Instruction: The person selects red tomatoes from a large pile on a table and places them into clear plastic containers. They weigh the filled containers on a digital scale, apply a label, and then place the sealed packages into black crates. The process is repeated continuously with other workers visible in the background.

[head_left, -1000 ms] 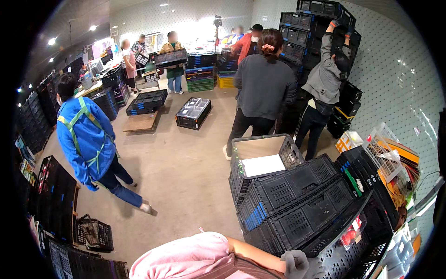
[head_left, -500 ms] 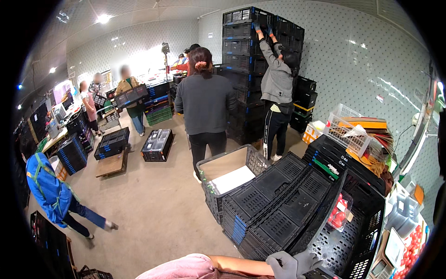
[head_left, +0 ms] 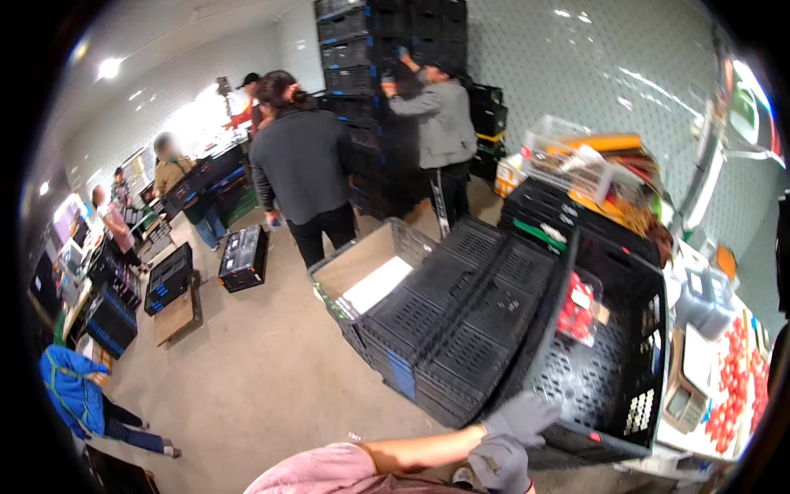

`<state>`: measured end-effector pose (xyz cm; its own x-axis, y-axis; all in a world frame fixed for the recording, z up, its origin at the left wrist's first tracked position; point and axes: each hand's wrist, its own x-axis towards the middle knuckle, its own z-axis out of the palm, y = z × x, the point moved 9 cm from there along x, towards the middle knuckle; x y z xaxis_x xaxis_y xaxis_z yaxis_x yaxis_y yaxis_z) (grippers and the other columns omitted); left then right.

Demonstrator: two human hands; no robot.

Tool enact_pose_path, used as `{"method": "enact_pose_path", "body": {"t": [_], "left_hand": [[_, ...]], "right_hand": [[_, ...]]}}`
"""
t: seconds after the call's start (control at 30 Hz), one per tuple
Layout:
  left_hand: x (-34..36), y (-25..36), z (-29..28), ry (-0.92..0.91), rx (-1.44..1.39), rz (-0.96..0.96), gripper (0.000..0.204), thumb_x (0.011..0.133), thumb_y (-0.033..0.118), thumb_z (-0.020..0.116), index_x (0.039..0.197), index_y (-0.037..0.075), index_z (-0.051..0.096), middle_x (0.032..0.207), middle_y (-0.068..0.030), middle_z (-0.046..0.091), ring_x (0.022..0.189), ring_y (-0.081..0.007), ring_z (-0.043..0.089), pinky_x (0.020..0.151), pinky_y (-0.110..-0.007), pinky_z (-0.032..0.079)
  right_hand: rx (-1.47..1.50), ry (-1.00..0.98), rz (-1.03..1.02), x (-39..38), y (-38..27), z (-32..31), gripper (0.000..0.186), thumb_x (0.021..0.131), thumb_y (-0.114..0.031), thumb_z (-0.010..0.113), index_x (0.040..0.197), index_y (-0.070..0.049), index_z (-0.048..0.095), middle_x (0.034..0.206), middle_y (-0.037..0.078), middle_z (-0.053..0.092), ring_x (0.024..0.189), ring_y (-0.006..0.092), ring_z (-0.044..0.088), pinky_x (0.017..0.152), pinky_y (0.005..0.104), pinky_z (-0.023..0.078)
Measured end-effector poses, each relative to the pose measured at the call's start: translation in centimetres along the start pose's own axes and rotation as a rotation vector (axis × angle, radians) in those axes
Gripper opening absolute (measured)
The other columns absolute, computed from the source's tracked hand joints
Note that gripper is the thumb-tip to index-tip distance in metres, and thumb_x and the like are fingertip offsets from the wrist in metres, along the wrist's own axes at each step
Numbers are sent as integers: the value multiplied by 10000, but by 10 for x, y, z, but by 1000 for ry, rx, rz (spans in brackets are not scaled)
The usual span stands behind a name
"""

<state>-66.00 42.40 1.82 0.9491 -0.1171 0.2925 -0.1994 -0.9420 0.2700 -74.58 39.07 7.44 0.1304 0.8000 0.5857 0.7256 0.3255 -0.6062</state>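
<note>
My left hand (head_left: 522, 418), in a grey glove, reaches past the near rim of an open black crate (head_left: 605, 445); its fingers look stretched out and partly blurred. Just below, my right hand (head_left: 499, 463), gloved in grey too, is curled close against the left wrist and glove cuff. What its fingers grip, if anything, is hidden. Inside the black crate lies a clear plastic punnet (head_left: 579, 306) of red, round tomato-like produce with a white label. The crate's perforated floor shows around it.
Stacked folded black crates (head_left: 461, 309) stand left of the open crate, beside a grey crate (head_left: 333, 300) lined with cardboard. On the right are a scale (head_left: 687, 379) and loose red produce (head_left: 728, 387). People work near a tall crate stack (head_left: 387, 123); a blue-clad person (head_left: 74, 391) is at left.
The view has swung right and down. My gloved hands have shifted, the left now nearer the crate and the right below it. The person at the tall stack has lowered their arms.
</note>
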Motion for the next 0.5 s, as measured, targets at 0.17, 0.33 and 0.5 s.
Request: {"method": "enact_pose_path", "body": {"t": [0.17, 0.33, 0.5], "left_hand": [[33, 21, -17, 72, -73, -241, 347, 641, 361, 730, 830, 89, 625, 804, -116, 631, 724, -338, 601, 644, -457, 443], [51, 108, -21, 704, -135, -267, 319, 693, -8, 665, 1008, 14, 623, 1017, -141, 599, 959, -309, 558, 878, -399, 429], [174, 295, 55, 450, -399, 276, 138, 701, 29, 682, 828, 67, 641, 826, -66, 633, 769, -274, 572, 744, -373, 440]], "right_hand": [[-74, 187, 52, -75, 12, -111, 141, 718, -104, 707, 845, -74, 653, 837, 104, 634, 759, 289, 612, 692, 386, 503], [-144, 359, 26, -200, 17, -227, 123, 723, -81, 719, 825, -68, 653, 790, 96, 623, 759, 301, 615, 707, 383, 508], [-202, 476, 320, -309, 11, -356, 101, 752, -68, 701, 836, -42, 651, 798, 113, 638, 769, 290, 628, 704, 367, 509]]}}
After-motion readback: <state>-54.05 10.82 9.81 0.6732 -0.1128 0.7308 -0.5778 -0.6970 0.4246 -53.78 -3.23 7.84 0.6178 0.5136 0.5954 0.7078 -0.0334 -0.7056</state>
